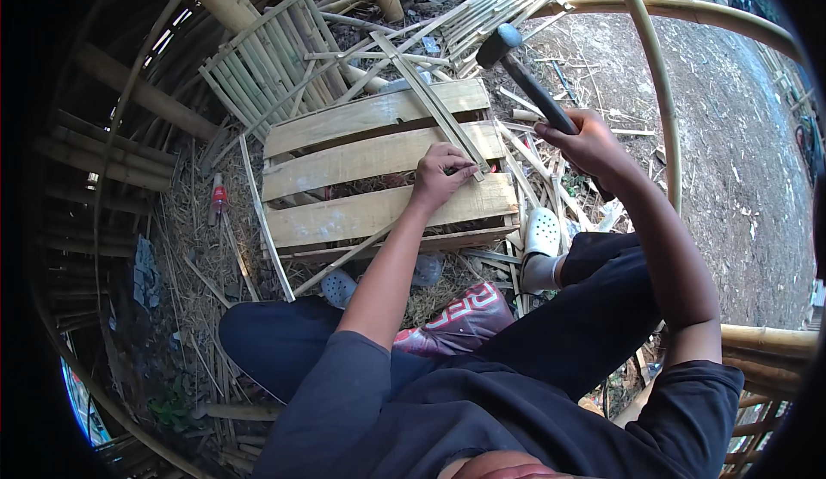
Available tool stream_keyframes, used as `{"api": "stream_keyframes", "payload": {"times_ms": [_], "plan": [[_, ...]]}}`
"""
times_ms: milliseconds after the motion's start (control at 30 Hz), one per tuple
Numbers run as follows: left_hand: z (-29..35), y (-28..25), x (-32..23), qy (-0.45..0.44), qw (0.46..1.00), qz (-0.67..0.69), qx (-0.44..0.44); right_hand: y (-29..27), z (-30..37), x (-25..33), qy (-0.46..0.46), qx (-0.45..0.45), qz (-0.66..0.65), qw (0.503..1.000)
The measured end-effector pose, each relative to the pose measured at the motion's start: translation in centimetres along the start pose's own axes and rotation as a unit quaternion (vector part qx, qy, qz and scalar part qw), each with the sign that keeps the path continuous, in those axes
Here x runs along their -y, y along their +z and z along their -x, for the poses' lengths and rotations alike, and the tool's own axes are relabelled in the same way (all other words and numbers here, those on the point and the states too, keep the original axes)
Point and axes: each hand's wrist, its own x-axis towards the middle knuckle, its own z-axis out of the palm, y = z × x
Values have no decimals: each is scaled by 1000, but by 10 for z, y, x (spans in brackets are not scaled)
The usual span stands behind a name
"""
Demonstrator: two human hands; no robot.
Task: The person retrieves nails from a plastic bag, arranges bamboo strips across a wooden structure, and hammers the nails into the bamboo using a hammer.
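Observation:
My right hand (589, 145) is wrapped round the dark handle of a hammer (537, 88), its head raised up and to the left above the ground. In front of me stands a low slatted wooden crate (344, 173). Narrow bamboo strips (440, 119) lie slantwise across its right part, their far ends beyond its back edge. At their near end my left hand (441, 174) rests over the crate's slats, thumb and fingertips pinched together. Whatever sits in that pinch is too small to make out.
A slatted bamboo panel (274, 61) leans behind the crate at left, and a bundle of split bamboo (503, 16) lies at the far right. A curved bamboo pole (658, 92) rises right of the hammer. A printed sack (460, 320) lies between my legs; a red-labelled bottle (218, 198) lies left.

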Motion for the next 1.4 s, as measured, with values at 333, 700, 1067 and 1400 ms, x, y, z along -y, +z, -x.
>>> {"api": "stream_keyframes", "payload": {"times_ms": [333,700,1067,1400], "plan": [[0,2,2,-48,998,11,33,29,-2,-43,83,64,76,992],[-2,0,3,-63,996,8,59,30,7,-52,-17,81,187,979],[-3,-1,3,-59,997,-10,57,42,13,-56,-121,14,173,977],[-3,0,-2,-83,995,4,55,45,21,-49,-89,-4,190,978]]}}
